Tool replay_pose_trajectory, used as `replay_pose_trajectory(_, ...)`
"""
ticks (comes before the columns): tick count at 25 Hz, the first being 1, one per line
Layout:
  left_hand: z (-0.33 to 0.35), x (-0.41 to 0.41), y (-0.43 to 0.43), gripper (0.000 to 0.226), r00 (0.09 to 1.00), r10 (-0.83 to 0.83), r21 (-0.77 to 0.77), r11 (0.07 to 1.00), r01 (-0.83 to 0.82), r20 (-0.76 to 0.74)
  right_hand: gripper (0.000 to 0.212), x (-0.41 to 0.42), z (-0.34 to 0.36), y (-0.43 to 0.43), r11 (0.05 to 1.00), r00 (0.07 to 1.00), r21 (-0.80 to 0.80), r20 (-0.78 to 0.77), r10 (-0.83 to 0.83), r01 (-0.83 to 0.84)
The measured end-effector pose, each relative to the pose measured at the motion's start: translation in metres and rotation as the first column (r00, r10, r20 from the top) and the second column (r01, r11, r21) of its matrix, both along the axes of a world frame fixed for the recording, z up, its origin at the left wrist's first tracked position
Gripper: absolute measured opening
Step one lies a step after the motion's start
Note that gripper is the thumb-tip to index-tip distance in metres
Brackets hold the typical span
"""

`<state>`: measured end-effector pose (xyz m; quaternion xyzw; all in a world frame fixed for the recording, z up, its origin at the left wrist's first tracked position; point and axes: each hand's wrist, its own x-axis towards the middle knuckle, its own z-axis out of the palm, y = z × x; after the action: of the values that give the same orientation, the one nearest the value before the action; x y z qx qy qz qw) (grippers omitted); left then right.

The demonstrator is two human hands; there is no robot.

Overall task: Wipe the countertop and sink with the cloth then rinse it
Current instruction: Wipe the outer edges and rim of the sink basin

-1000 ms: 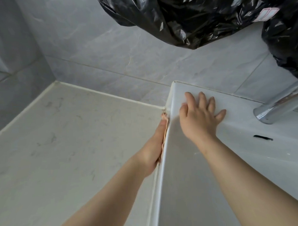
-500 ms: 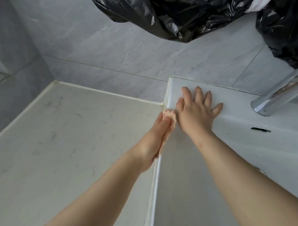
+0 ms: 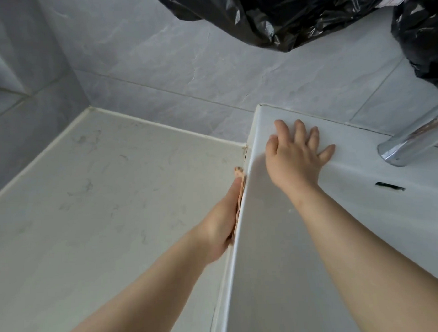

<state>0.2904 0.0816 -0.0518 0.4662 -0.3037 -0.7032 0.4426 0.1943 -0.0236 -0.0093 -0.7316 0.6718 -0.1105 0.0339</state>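
Note:
My left hand (image 3: 222, 223) lies edge-on with straight fingers and presses a peach cloth (image 3: 239, 187) against the outer left side of the white sink (image 3: 278, 263), where it meets the pale marbled countertop (image 3: 102, 207). Only a thin strip of the cloth shows between my palm and the sink wall, with its tip poking out past my fingertips. My right hand (image 3: 294, 158) rests flat, fingers spread, on the sink's back left corner.
A chrome faucet (image 3: 415, 141) juts in from the right over the basin, with a dark overflow slot (image 3: 390, 186) below it. Black plastic bags (image 3: 282, 14) hang overhead along the grey tiled wall (image 3: 184, 67).
My left hand and the cloth have slid down and back from the sink's top edge near my right thumb; less cloth shows now. My right hand has stayed on the corner.

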Motion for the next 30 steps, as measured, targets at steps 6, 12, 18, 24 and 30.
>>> replay_pose_trajectory(6, 0.006, 0.000, -0.006, 0.064, 0.997, 0.048, -0.025, 0.998, -0.050, -0.053, 0.048, -0.008, -0.002, 0.014, 0.997, 0.997, 0.033, -0.026, 0.071, -0.070)
replay_pose_trajectory(12, 0.023, -0.003, -0.011, 0.031, 0.997, 0.049, -0.166, 0.985, -0.039, 0.052, 0.048, -0.005, 0.000, 0.021, 0.998, 0.996, 0.028, 0.061, 0.063, -0.064)
replay_pose_trajectory(18, 0.028, -0.006, 0.019, 0.036, 0.994, 0.057, -0.152, 0.988, -0.042, 0.094, 0.052, -0.026, -0.022, 0.081, 0.920, 0.964, 0.321, 0.207, 0.166, -0.227)
replay_pose_trajectory(24, 0.036, -0.001, 0.015, 0.039, 0.973, 0.032, -0.172, 0.985, 0.009, 0.230, 0.050, -0.033, -0.029, 0.093, 0.866, 0.977, 0.458, 0.160, 0.141, -0.200)
replay_pose_trajectory(30, 0.019, -0.006, 0.049, 0.042, 0.988, 0.096, -0.126, 0.989, -0.080, 0.122, 0.053, -0.044, -0.036, 0.109, 0.850, 0.978, 0.485, 0.105, 0.178, -0.206)
